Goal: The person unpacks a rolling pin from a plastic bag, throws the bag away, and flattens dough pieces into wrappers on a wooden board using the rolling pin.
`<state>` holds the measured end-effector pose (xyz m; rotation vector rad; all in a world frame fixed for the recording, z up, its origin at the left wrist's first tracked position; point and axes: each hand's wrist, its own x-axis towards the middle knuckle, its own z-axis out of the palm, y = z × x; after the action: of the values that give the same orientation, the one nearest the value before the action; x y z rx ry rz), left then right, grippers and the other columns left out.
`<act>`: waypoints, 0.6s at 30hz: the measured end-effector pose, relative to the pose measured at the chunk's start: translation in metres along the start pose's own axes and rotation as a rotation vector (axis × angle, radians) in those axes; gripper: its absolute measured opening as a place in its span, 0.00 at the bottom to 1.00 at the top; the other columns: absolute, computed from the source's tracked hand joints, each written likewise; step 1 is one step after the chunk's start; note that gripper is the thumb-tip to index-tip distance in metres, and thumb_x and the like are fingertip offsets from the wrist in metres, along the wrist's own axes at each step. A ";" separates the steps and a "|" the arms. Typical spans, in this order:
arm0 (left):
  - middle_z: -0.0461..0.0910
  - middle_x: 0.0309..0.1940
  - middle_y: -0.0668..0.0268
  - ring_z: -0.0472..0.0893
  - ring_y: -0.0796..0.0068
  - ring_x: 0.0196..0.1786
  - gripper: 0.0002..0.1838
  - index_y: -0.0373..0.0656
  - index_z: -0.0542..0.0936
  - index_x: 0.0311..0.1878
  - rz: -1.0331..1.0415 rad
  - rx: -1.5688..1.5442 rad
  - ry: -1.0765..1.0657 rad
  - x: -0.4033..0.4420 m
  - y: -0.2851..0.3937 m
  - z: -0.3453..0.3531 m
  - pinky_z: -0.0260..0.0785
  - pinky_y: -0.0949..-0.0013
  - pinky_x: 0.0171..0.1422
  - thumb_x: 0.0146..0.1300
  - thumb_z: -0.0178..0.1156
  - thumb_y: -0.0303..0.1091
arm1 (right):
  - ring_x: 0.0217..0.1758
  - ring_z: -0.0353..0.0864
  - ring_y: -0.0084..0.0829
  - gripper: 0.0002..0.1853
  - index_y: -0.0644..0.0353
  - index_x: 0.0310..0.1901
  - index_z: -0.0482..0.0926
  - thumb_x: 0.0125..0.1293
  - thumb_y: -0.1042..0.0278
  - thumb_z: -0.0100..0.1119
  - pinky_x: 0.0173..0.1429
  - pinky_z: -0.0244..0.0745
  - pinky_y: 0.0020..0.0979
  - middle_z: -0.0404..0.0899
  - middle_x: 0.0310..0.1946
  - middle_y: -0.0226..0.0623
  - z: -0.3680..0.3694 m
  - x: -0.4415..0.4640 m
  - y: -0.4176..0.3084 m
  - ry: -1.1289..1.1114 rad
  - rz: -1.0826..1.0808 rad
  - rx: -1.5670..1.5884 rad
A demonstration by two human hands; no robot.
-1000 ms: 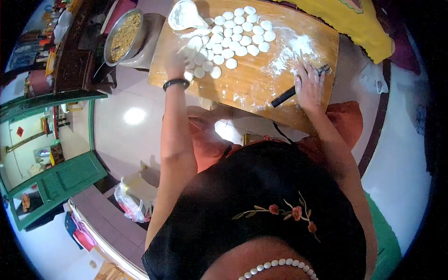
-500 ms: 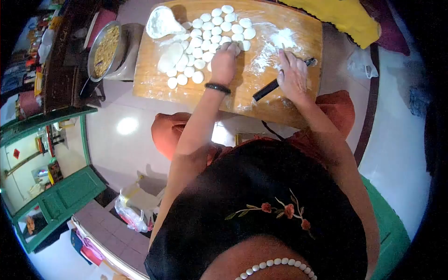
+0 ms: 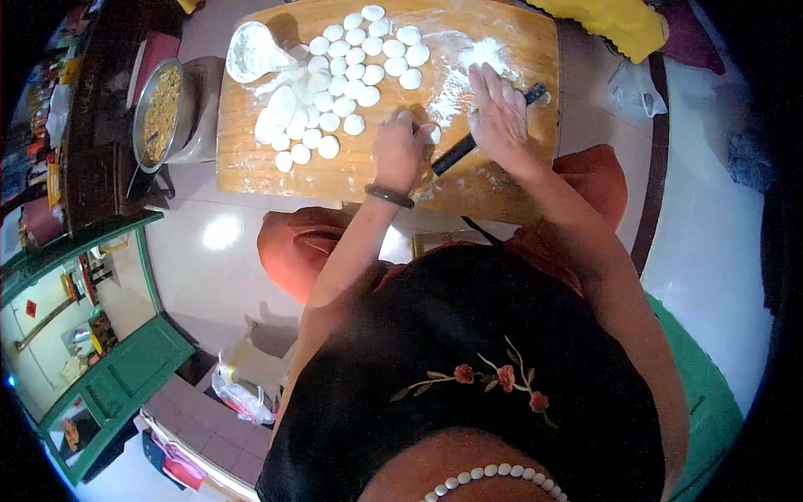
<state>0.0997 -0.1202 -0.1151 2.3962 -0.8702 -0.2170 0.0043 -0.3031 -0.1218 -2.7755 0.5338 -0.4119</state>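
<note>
Well, the left hand [image 3: 399,151], curled, touches a dough piece [image 3: 432,134] beside the black rod [image 3: 455,156] under the open right hand [image 3: 500,124].

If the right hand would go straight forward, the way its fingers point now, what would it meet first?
Probably the loose white flour on the board, just ahead of the fingertips of the right hand; whether they already touch it is unclear.

Our right hand [image 3: 500,117] lies over a black rod [image 3: 454,156] toward the right edge of the table [image 3: 238,171]; our left hand [image 3: 400,149] reaches a dough piece [image 3: 433,134], right of many dough discs [image 3: 354,125].
</note>
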 end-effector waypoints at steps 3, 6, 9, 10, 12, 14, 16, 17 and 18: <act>0.83 0.27 0.50 0.83 0.49 0.33 0.09 0.34 0.81 0.34 0.025 -0.139 -0.035 0.012 0.009 0.011 0.74 0.54 0.39 0.60 0.67 0.32 | 0.76 0.59 0.45 0.40 0.57 0.75 0.60 0.59 0.67 0.58 0.76 0.54 0.46 0.59 0.76 0.46 0.009 0.006 -0.002 -0.017 0.014 -0.068; 0.81 0.30 0.47 0.81 0.43 0.36 0.06 0.35 0.79 0.34 -0.015 -0.285 -0.142 0.016 0.022 0.015 0.72 0.49 0.40 0.60 0.63 0.29 | 0.81 0.52 0.44 0.39 0.54 0.77 0.58 0.63 0.63 0.57 0.80 0.47 0.49 0.55 0.78 0.43 0.016 0.019 -0.006 -0.039 0.018 -0.130; 0.81 0.31 0.46 0.81 0.41 0.37 0.06 0.34 0.80 0.36 -0.031 -0.343 -0.144 0.024 0.022 0.016 0.72 0.50 0.41 0.59 0.63 0.27 | 0.81 0.50 0.45 0.38 0.55 0.77 0.57 0.67 0.59 0.55 0.81 0.43 0.52 0.54 0.79 0.44 0.024 0.034 -0.011 -0.040 0.035 -0.169; 0.81 0.31 0.46 0.81 0.41 0.37 0.06 0.34 0.80 0.36 -0.009 -0.304 -0.155 0.027 0.020 0.017 0.72 0.50 0.41 0.59 0.63 0.27 | 0.81 0.50 0.45 0.38 0.54 0.77 0.56 0.67 0.59 0.54 0.81 0.44 0.51 0.53 0.79 0.45 0.028 0.040 -0.013 -0.030 0.065 -0.151; 0.81 0.31 0.45 0.81 0.41 0.37 0.07 0.33 0.80 0.36 0.042 -0.219 -0.177 0.035 0.019 0.016 0.72 0.50 0.41 0.58 0.63 0.27 | 0.81 0.51 0.46 0.38 0.53 0.78 0.54 0.68 0.61 0.53 0.81 0.45 0.50 0.52 0.79 0.45 0.031 0.052 -0.019 -0.002 0.129 -0.113; 0.83 0.29 0.49 0.83 0.48 0.33 0.08 0.34 0.82 0.37 0.127 -0.157 -0.154 0.039 0.011 0.018 0.74 0.54 0.39 0.59 0.66 0.30 | 0.81 0.51 0.46 0.38 0.54 0.78 0.54 0.68 0.60 0.52 0.81 0.45 0.49 0.53 0.79 0.46 0.037 0.054 -0.018 0.023 0.152 -0.118; 0.84 0.29 0.50 0.84 0.52 0.31 0.09 0.34 0.83 0.38 0.161 -0.167 -0.146 0.034 0.007 0.019 0.74 0.57 0.39 0.59 0.68 0.31 | 0.81 0.52 0.46 0.37 0.55 0.78 0.55 0.68 0.60 0.52 0.82 0.45 0.49 0.54 0.78 0.46 0.032 0.045 -0.018 0.030 0.158 -0.130; 0.84 0.30 0.50 0.84 0.52 0.31 0.09 0.34 0.83 0.38 0.154 -0.206 -0.142 0.031 0.004 0.019 0.74 0.57 0.39 0.59 0.68 0.31 | 0.81 0.52 0.47 0.36 0.56 0.77 0.56 0.68 0.61 0.51 0.82 0.45 0.49 0.54 0.78 0.46 0.031 0.034 -0.014 0.042 0.123 -0.109; 0.85 0.31 0.50 0.84 0.53 0.31 0.10 0.34 0.83 0.38 0.142 -0.246 -0.135 0.028 0.003 0.016 0.74 0.58 0.39 0.59 0.69 0.31 | 0.81 0.52 0.47 0.35 0.56 0.76 0.58 0.69 0.62 0.50 0.82 0.44 0.49 0.55 0.78 0.47 0.028 0.017 -0.007 0.051 0.084 -0.088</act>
<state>0.1142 -0.1471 -0.1259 2.1019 -1.0084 -0.4093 0.0306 -0.2978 -0.1416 -2.8204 0.6943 -0.4519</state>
